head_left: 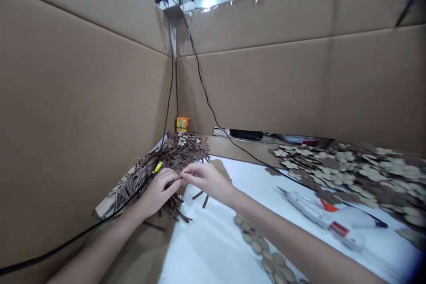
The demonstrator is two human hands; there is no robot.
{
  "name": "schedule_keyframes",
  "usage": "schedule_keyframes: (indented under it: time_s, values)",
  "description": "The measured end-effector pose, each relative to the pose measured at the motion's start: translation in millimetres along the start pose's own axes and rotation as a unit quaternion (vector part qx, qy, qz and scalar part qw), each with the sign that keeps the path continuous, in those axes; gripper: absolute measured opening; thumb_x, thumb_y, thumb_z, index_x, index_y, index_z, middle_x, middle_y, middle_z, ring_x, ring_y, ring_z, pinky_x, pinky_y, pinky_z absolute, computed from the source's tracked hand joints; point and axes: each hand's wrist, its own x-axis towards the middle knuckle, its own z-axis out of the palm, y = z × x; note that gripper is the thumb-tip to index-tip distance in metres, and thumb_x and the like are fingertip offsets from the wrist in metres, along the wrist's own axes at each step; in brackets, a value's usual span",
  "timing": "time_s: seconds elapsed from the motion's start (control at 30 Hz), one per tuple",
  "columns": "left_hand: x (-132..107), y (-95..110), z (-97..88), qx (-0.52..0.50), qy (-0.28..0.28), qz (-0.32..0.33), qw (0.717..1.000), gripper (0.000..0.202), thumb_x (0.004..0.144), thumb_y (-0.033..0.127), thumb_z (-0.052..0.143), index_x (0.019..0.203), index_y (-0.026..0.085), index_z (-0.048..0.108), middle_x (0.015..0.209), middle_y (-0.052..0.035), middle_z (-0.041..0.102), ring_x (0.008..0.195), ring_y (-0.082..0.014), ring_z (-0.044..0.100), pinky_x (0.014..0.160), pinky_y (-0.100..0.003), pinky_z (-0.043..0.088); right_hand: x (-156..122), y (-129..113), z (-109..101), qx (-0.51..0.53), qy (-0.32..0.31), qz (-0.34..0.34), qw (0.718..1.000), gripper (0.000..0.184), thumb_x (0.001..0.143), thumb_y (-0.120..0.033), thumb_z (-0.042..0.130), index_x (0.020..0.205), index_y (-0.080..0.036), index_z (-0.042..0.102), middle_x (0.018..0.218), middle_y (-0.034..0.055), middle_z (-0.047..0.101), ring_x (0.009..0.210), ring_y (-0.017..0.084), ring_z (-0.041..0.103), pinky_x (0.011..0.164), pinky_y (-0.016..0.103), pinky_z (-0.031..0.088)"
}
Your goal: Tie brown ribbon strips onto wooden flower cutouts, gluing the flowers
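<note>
My left hand (161, 190) and my right hand (207, 178) meet above the edge of the white work surface (206, 248). The fingers of both are closed in a pinch, tip to tip, on a thin brown strip (179, 178), most of which the fingertips hide. Below and behind my left hand lies a heap of similar brown strips (133, 183), with a few flower-shaped pieces on its far end. Several loose strips (205, 201) lie on the white surface just under my right hand.
A white glue gun (313, 213) with an orange trigger lies right of my right forearm. Behind it spreads a pile of beige and brown flower-shaped pieces (372, 173). Oval tan pieces (262, 248) form a band below that forearm. A black cable (208, 97) crosses the workspace; cardboard walls (282, 84) enclose it.
</note>
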Motion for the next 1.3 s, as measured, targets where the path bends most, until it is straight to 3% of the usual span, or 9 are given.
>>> schedule_keyframes:
  time_s: [0.1, 0.27, 0.43, 0.6, 0.7, 0.9, 1.03, 1.3]
  values:
    - [1, 12, 5.0, -0.024, -0.004, -0.002, 1.0, 0.024, 0.084, 0.032, 0.05, 0.067, 0.016, 0.057, 0.076, -0.0035, 0.058, 0.082, -0.0174, 0.052, 0.078, -0.029, 0.04, -14, -7, -15, 0.058, 0.026, 0.03, 0.998, 0.025, 0.082, -0.035, 0.051, 0.081, -0.015, 0.066, 0.073, 0.0026, 0.066, 0.067, 0.013, 0.058, 0.059, 0.021, 0.043]
    - [9, 30, 14.0, -0.167, -0.04, -0.086, 0.981, 0.027, 0.08, 0.039, 0.054, 0.072, 0.014, 0.06, 0.071, -0.0027, 0.058, 0.069, -0.0149, 0.051, 0.065, -0.025, 0.039, -38, -1, -35, 0.111, 0.071, 0.087, 0.988, 0.029, 0.078, -0.04, 0.054, 0.078, -0.013, 0.063, 0.068, 0.003, 0.063, 0.061, 0.013, 0.057, 0.056, 0.023, 0.043]
    - [18, 43, 22.7, -0.259, -0.046, -0.108, 0.959, 0.027, 0.076, 0.04, 0.06, 0.069, 0.015, 0.066, 0.07, -0.0027, 0.061, 0.07, -0.0144, 0.051, 0.067, -0.023, 0.038, -57, 13, -48, 0.122, 0.082, 0.135, 0.98, 0.028, 0.077, -0.038, 0.052, 0.072, -0.012, 0.061, 0.066, 0.0031, 0.062, 0.059, 0.011, 0.056, 0.059, 0.023, 0.044]
    - [26, 60, 40.4, -0.417, -0.076, -0.158, 0.892, 0.023, 0.07, 0.038, 0.068, 0.074, 0.016, 0.071, 0.097, -0.0075, 0.065, 0.083, -0.0165, 0.055, 0.076, -0.026, 0.042, -77, 19, -36, 0.101, 0.025, 0.173, 0.979, 0.022, 0.075, -0.03, 0.05, 0.074, -0.012, 0.064, 0.062, 0.0026, 0.064, 0.054, 0.012, 0.057, 0.049, 0.021, 0.043]
    - [32, 68, 55.3, -0.485, -0.077, -0.208, 0.846, 0.024, 0.07, 0.036, 0.07, 0.079, 0.014, 0.071, 0.092, -0.0086, 0.067, 0.079, -0.0153, 0.058, 0.074, -0.027, 0.044, -89, 15, -33, 0.05, 0.012, 0.169, 0.984, 0.019, 0.072, -0.023, 0.051, 0.074, -0.016, 0.068, 0.066, 0.0019, 0.067, 0.06, 0.014, 0.06, 0.054, 0.023, 0.045]
    - [37, 69, 80.2, -0.525, -0.085, -0.31, 0.788, 0.021, 0.072, 0.032, 0.069, 0.085, 0.015, 0.07, 0.085, -0.0056, 0.069, 0.078, -0.0122, 0.061, 0.073, -0.023, 0.046, -98, -3, -71, -0.085, 0.147, 0.171, 0.971, 0.025, 0.077, -0.024, 0.047, 0.093, -0.018, 0.066, 0.098, 0.0083, 0.066, 0.093, 0.024, 0.056, 0.082, 0.036, 0.039]
    - [35, 70, 88.3, -0.516, -0.105, -0.316, 0.789, 0.022, 0.072, 0.03, 0.069, 0.086, 0.013, 0.071, 0.083, -0.0067, 0.07, 0.076, -0.0115, 0.062, 0.075, -0.021, 0.045, -94, 0, -82, 0.018, 0.094, 0.165, 0.982, 0.025, 0.078, -0.036, 0.052, 0.083, -0.017, 0.069, 0.084, 0.0041, 0.069, 0.08, 0.019, 0.06, 0.073, 0.029, 0.043]
    - [32, 77, 90.4, -0.472, -0.125, -0.281, 0.826, 0.031, 0.075, 0.039, 0.064, 0.091, 0.013, 0.071, 0.09, -0.0108, 0.069, 0.088, -0.0169, 0.061, 0.081, -0.026, 0.045, -89, 25, -63, 0.151, 0.09, 0.199, 0.964, 0.029, 0.067, -0.041, 0.065, 0.072, -0.013, 0.065, 0.069, 0.0038, 0.068, 0.064, 0.015, 0.06, 0.06, 0.025, 0.045]
